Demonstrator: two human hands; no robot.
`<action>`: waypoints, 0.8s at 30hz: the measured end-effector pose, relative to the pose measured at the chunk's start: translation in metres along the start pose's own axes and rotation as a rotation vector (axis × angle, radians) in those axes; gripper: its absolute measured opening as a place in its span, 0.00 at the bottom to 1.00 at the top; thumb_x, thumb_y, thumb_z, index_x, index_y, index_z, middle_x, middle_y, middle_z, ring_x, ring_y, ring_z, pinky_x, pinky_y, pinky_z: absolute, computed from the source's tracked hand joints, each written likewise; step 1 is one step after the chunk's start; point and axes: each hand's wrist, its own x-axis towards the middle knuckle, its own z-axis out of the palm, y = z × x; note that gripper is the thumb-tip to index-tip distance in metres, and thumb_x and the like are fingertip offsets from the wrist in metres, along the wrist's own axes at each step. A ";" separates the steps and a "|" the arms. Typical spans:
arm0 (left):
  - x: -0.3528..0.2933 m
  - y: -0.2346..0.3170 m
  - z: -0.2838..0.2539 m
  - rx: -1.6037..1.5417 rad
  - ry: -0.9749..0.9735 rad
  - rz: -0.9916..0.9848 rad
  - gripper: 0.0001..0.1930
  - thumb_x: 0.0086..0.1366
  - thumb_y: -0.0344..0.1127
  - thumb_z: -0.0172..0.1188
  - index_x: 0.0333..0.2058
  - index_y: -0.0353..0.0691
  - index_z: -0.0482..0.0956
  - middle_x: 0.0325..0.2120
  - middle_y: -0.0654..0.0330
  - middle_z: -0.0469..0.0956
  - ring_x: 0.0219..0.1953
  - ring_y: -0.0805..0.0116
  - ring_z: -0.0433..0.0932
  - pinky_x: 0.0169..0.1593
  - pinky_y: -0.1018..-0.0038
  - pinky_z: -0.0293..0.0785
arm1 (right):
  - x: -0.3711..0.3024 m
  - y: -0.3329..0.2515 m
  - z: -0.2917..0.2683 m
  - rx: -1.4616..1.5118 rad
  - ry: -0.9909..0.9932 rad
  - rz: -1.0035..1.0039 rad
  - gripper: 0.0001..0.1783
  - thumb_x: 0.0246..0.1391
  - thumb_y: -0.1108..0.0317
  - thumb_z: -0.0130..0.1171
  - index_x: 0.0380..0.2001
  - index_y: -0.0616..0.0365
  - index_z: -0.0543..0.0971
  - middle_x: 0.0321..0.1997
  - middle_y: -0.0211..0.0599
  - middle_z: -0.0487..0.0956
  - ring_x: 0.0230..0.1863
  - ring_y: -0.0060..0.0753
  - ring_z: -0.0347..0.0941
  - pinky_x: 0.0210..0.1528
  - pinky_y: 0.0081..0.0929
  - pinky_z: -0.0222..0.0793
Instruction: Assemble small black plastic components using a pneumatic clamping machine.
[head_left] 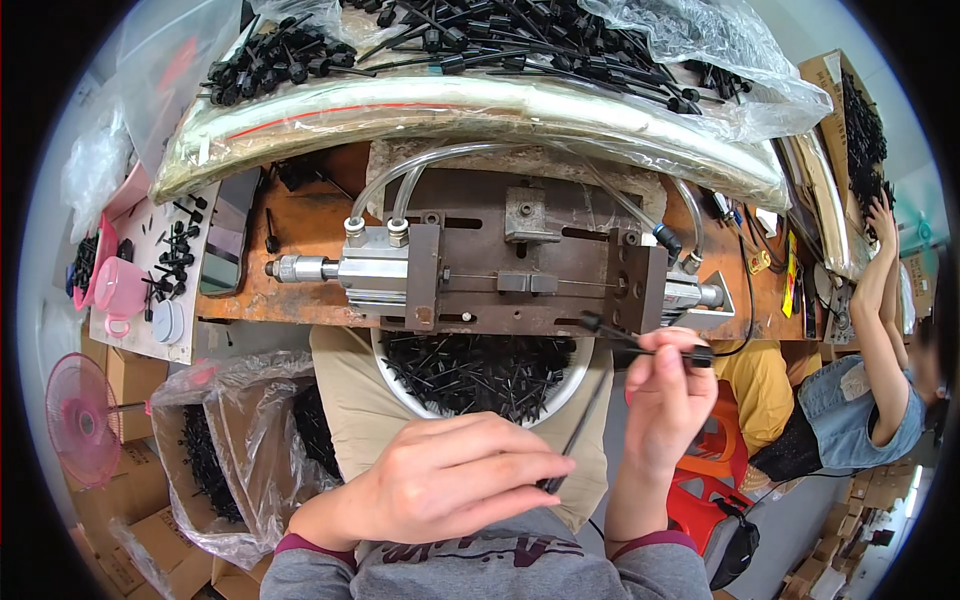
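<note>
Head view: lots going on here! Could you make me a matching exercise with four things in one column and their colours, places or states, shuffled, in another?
1. Right hand
2. Basin
3. Fan
4. Tubes

A. Pink, at the far left
B. Clear and curved
C. Pinching a black-capped part
D. Filled with black parts

Pairs: 1-C, 2-D, 3-A, 4-B

Nothing legible; dark lettering [522, 551] (too foreshortened to read) across the grey shirt [460, 582].
</note>
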 end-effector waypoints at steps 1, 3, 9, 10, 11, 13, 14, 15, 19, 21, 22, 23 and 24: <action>0.000 0.000 -0.001 0.027 0.022 -0.002 0.16 0.47 0.30 0.74 0.37 0.38 0.85 0.30 0.60 0.82 0.30 0.66 0.82 0.32 0.75 0.78 | 0.001 0.000 -0.002 0.010 0.061 -0.033 0.06 0.57 0.76 0.58 0.37 0.67 0.78 0.38 0.45 0.77 0.24 0.26 0.72 0.26 0.19 0.70; -0.001 -0.007 0.000 0.193 0.066 -0.025 0.17 0.44 0.28 0.74 0.36 0.38 0.84 0.33 0.58 0.82 0.34 0.65 0.81 0.34 0.74 0.78 | 0.003 -0.003 -0.006 0.046 0.060 -0.045 0.07 0.57 0.74 0.58 0.37 0.66 0.77 0.39 0.44 0.77 0.24 0.27 0.72 0.25 0.19 0.70; 0.010 -0.047 0.014 0.640 0.095 0.037 0.14 0.47 0.30 0.70 0.35 0.37 0.81 0.47 0.55 0.79 0.35 0.62 0.79 0.41 0.69 0.75 | -0.003 0.001 -0.010 0.163 0.003 0.080 0.08 0.58 0.73 0.58 0.38 0.67 0.77 0.39 0.44 0.76 0.22 0.27 0.72 0.23 0.19 0.69; 0.009 -0.055 0.018 0.676 0.090 0.065 0.13 0.48 0.31 0.68 0.35 0.36 0.81 0.51 0.55 0.78 0.33 0.62 0.78 0.43 0.69 0.74 | -0.003 0.001 -0.010 0.160 0.002 0.060 0.08 0.58 0.73 0.58 0.38 0.67 0.76 0.39 0.44 0.76 0.22 0.27 0.72 0.23 0.19 0.69; 0.010 -0.055 0.020 0.703 0.078 0.056 0.13 0.48 0.30 0.69 0.35 0.36 0.81 0.51 0.55 0.77 0.32 0.63 0.78 0.42 0.70 0.74 | -0.003 0.001 -0.010 0.160 0.000 0.060 0.08 0.58 0.73 0.58 0.38 0.67 0.76 0.39 0.44 0.75 0.22 0.27 0.72 0.23 0.19 0.69; 0.012 -0.055 0.024 0.758 0.054 0.040 0.13 0.47 0.30 0.69 0.34 0.36 0.81 0.51 0.54 0.77 0.31 0.64 0.78 0.40 0.71 0.74 | -0.004 0.001 -0.011 0.160 -0.003 0.059 0.07 0.58 0.73 0.58 0.38 0.67 0.76 0.39 0.44 0.75 0.22 0.27 0.72 0.22 0.19 0.69; 0.013 -0.054 0.025 0.782 0.054 0.035 0.13 0.47 0.30 0.69 0.34 0.36 0.81 0.51 0.54 0.77 0.30 0.65 0.78 0.38 0.72 0.74 | -0.004 0.000 -0.011 0.165 -0.005 0.064 0.07 0.58 0.73 0.58 0.37 0.67 0.76 0.39 0.44 0.75 0.22 0.27 0.72 0.22 0.19 0.69; 0.016 -0.054 0.026 0.807 0.054 0.030 0.13 0.47 0.29 0.69 0.34 0.36 0.81 0.51 0.54 0.78 0.28 0.66 0.77 0.37 0.73 0.73 | -0.004 0.000 -0.011 0.169 -0.007 0.069 0.07 0.58 0.73 0.58 0.37 0.67 0.76 0.39 0.45 0.75 0.21 0.27 0.72 0.22 0.19 0.69; 0.020 -0.056 0.024 0.813 0.050 0.013 0.13 0.47 0.29 0.69 0.34 0.36 0.82 0.50 0.55 0.79 0.24 0.68 0.76 0.32 0.76 0.72 | -0.005 0.002 -0.012 0.178 -0.027 0.090 0.07 0.59 0.73 0.57 0.37 0.67 0.76 0.39 0.44 0.75 0.21 0.27 0.72 0.21 0.19 0.69; 0.020 -0.055 0.025 0.814 0.050 0.001 0.13 0.46 0.29 0.69 0.33 0.37 0.82 0.49 0.55 0.79 0.23 0.69 0.76 0.30 0.76 0.72 | -0.005 0.002 -0.013 0.211 -0.034 0.114 0.07 0.59 0.72 0.57 0.37 0.67 0.76 0.38 0.44 0.75 0.21 0.26 0.72 0.21 0.18 0.69; 0.020 -0.055 0.025 0.814 0.049 -0.006 0.13 0.46 0.29 0.70 0.33 0.37 0.82 0.49 0.55 0.79 0.22 0.69 0.76 0.30 0.76 0.72 | -0.005 0.002 -0.013 0.227 -0.037 0.126 0.07 0.60 0.72 0.57 0.38 0.66 0.76 0.38 0.43 0.75 0.21 0.25 0.71 0.21 0.18 0.69; 0.020 -0.055 0.025 0.822 0.042 -0.009 0.13 0.46 0.29 0.70 0.33 0.37 0.82 0.49 0.55 0.79 0.22 0.69 0.76 0.29 0.76 0.72 | -0.004 0.001 -0.013 0.262 -0.046 0.151 0.08 0.60 0.72 0.56 0.38 0.66 0.75 0.38 0.43 0.75 0.21 0.24 0.71 0.21 0.17 0.68; 0.020 -0.054 0.025 0.830 0.035 -0.013 0.13 0.46 0.29 0.70 0.33 0.37 0.82 0.49 0.55 0.79 0.21 0.69 0.76 0.29 0.76 0.72 | -0.003 0.001 -0.013 0.297 -0.055 0.176 0.08 0.61 0.71 0.56 0.38 0.66 0.75 0.38 0.43 0.75 0.21 0.23 0.70 0.21 0.17 0.68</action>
